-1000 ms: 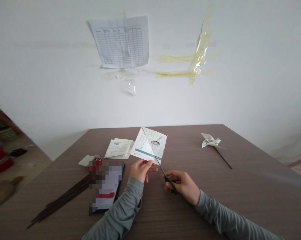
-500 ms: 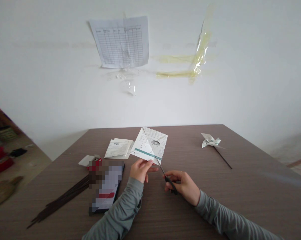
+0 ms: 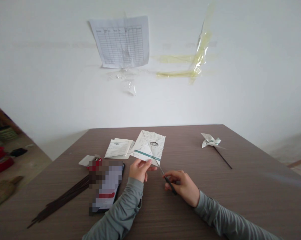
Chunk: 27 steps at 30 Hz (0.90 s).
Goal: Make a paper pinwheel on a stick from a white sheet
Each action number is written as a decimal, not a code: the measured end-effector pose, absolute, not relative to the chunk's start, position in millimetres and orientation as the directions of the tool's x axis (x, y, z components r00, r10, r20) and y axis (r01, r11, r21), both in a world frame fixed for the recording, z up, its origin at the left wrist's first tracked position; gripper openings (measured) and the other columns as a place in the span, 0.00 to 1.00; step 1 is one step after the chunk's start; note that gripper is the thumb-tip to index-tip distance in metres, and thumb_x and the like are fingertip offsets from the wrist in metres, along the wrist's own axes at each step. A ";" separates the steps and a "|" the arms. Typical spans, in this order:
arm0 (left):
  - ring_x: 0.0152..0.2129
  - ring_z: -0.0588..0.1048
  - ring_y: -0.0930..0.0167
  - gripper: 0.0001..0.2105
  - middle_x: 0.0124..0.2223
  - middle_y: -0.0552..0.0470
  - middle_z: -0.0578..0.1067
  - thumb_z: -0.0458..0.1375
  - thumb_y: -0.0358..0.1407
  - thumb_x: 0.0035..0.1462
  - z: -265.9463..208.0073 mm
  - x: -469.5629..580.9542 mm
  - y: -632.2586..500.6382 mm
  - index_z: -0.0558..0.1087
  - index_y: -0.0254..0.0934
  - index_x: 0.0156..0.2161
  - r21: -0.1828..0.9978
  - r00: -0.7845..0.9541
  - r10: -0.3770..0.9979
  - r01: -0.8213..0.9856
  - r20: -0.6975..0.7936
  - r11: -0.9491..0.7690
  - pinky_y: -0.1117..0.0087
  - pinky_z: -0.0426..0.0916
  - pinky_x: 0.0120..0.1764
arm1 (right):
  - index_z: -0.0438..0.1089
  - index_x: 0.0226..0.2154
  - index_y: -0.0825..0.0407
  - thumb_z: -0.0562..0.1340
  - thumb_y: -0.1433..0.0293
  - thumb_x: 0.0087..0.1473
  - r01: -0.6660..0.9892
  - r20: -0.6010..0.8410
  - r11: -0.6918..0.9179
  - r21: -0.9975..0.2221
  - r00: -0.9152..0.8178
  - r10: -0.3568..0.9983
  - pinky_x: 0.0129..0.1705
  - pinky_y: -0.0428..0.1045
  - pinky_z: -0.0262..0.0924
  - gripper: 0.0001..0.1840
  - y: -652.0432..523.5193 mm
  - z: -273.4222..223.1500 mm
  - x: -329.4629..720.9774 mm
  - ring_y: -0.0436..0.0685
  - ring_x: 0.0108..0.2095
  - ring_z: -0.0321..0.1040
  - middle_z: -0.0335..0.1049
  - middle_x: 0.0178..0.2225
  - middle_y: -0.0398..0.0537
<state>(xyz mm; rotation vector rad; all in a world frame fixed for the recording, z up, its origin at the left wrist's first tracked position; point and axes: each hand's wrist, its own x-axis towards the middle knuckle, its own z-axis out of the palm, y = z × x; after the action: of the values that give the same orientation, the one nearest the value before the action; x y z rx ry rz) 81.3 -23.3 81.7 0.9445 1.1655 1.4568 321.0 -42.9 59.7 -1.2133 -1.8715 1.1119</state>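
My left hand (image 3: 139,170) pinches the near edge of a square sheet of printed paper (image 3: 146,141), holding it tilted above the table. The sheet has a green band, a dark oval picture and a diagonal line across it. My right hand (image 3: 182,185) is closed around the black handles of a pair of scissors (image 3: 171,185). The scissors' blades point away from me and meet the paper's near right corner; how far they are apart is hard to see.
On the brown table (image 3: 240,200) lie folded papers (image 3: 118,148), a small red-and-white box (image 3: 94,162), a phone (image 3: 107,190), dark thin sticks (image 3: 60,201) and a paper pinwheel (image 3: 210,140) on a stick. Behind stands a white wall with a taped sheet (image 3: 121,43).
The paper has tipped slightly, its far edge coming lower and a little to the left. The scissor handles look closer together, and both hands have barely moved.
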 end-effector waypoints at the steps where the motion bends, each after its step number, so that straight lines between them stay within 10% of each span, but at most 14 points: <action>1: 0.30 0.96 0.60 0.13 0.40 0.47 0.94 0.83 0.36 0.57 81.3 81.7 -23.3 0.85 0.38 0.41 0.973 -0.198 0.980 -0.226 -0.011 -0.035 0.80 0.65 0.16 | 0.93 0.52 0.48 0.79 0.53 0.65 0.363 0.062 0.208 -0.908 -0.375 0.925 0.70 0.70 0.76 0.21 -42.7 58.6 320.9 0.70 0.40 0.89 0.95 0.37 0.51; 8: 0.29 0.96 0.58 0.18 0.41 0.44 0.95 0.86 0.42 0.52 82.5 83.8 -24.2 0.84 0.38 0.39 0.979 -0.230 0.973 -0.199 0.003 -0.050 0.78 0.65 0.15 | 0.91 0.55 0.51 0.80 0.48 0.65 0.240 0.012 0.119 -0.964 -0.404 0.915 0.44 0.58 0.78 0.27 -42.4 54.6 319.8 0.66 0.36 0.85 0.95 0.38 0.55; 27: 0.30 0.96 0.58 0.14 0.39 0.45 0.94 0.84 0.39 0.57 92.2 85.6 -28.6 0.84 0.37 0.38 0.990 -0.212 0.977 -0.140 -0.016 -0.014 0.78 0.65 0.15 | 0.90 0.53 0.51 0.80 0.44 0.63 0.178 0.027 0.107 -0.978 -0.401 0.916 0.41 0.55 0.77 0.30 -43.1 56.0 318.5 0.63 0.35 0.84 0.93 0.36 0.53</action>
<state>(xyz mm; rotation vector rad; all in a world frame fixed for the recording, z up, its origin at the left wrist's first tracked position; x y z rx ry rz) 85.6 -28.6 92.2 0.9939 1.2561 1.4264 318.5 -43.1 56.0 -1.0799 -1.6926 1.3490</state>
